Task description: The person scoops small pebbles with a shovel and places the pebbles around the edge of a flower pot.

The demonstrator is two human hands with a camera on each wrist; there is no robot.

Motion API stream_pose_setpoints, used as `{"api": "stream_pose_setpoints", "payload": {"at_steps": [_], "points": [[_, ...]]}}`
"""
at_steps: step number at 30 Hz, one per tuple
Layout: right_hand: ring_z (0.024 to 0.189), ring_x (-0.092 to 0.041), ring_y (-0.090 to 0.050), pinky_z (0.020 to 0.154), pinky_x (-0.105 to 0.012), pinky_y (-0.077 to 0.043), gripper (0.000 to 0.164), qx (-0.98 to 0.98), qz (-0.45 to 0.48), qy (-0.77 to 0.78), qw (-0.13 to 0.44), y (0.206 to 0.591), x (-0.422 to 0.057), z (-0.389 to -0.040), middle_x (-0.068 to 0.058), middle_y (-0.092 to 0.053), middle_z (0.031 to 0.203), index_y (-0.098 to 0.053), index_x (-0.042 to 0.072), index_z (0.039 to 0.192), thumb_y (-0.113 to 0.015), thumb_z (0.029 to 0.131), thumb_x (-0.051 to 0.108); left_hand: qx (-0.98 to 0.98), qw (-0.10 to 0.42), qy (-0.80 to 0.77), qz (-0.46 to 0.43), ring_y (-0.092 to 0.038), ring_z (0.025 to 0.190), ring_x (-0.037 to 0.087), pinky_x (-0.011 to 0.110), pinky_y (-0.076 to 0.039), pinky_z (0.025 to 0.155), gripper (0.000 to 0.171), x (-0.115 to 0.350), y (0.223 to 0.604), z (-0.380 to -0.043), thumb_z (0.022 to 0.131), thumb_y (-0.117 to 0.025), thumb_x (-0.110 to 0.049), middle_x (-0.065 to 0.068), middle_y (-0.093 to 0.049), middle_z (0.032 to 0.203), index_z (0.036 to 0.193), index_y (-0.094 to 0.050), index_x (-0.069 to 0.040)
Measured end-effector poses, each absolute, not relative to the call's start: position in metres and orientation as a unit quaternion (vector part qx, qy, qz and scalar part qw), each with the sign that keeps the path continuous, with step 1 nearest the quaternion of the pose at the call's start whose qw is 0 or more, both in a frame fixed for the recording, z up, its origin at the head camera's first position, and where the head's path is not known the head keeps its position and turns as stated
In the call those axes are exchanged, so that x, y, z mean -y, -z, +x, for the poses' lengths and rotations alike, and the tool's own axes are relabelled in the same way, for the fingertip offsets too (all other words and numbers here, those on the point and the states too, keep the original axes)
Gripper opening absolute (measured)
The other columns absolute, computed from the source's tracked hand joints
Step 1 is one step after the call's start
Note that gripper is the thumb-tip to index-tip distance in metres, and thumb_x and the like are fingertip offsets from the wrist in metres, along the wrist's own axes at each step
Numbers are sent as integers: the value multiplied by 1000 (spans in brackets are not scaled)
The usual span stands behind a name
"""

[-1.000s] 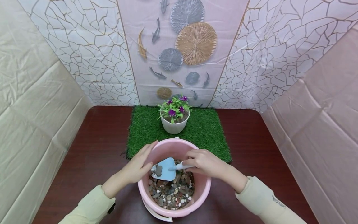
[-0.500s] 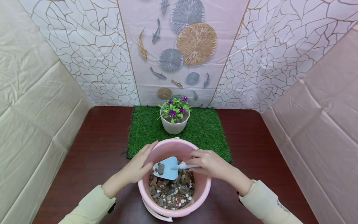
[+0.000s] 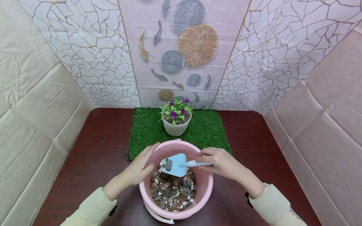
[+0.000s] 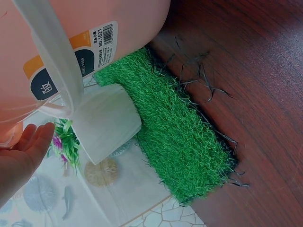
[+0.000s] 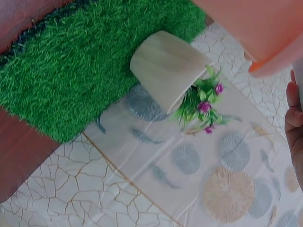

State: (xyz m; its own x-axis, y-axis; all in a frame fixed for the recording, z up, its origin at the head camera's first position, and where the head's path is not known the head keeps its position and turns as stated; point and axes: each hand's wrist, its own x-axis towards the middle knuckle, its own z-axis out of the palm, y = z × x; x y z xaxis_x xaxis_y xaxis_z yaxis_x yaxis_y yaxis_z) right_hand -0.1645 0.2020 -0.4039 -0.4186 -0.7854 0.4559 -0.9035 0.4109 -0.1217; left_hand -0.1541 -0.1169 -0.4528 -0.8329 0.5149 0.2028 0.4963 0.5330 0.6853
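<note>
My right hand [image 3: 219, 161] grips the pale handle of a light blue trowel [image 3: 176, 168] over the pink bucket [image 3: 207, 188]. On the trowel's blade lie a grey stone [image 3: 168, 165] and several small pebbles, toward its left tip. My left hand [image 3: 138, 168] rests at the bucket's left rim, fingers straight and thumb reaching over the inside. Mixed brown, grey and white pebbles [image 3: 172, 194] cover the bucket's bottom. In the left wrist view the fingers [image 4: 40, 142] show by the rim; in the right wrist view only part of the right hand [image 5: 294, 125] shows.
Behind the bucket a white pot [image 3: 176, 128] with purple flowers stands on a green turf mat [image 3: 209, 128]. The bucket's white handle [image 3: 158, 216] hangs at its front. Patterned cloth walls [image 3: 107, 62] enclose the dark red table [image 3: 99, 135].
My right hand has moved right and slightly up with the loaded trowel, away from my left thumb and off the bucket's left side. The left hand has stayed at the rim.
</note>
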Motion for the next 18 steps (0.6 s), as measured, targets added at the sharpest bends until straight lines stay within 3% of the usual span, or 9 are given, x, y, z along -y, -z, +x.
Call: {"api": "stream_pose_setpoints", "payload": {"at_steps": [13, 18], "points": [[73, -8, -59, 61, -19, -49, 29, 839, 482, -186, 170, 386, -222, -166, 0, -66, 89, -73, 13, 90, -83, 63, 10, -872, -10, -386, 302, -46, 124, 35, 55, -40, 100, 69, 116, 457, -157, 82, -49, -1, 20, -43, 138, 147, -25, 1], [73, -8, -60, 61, -16, -48, 16, 833, 482, -203, 179, 378, -228, -171, 0, -66, 88, -74, 12, 89, -78, 74, 14, -872, -4, -391, 294, -45, 126, 34, 53, -39, 102, 70, 117, 456, -157, 82, -50, -3, 20, -44, 137, 147, -26, 0]]}}
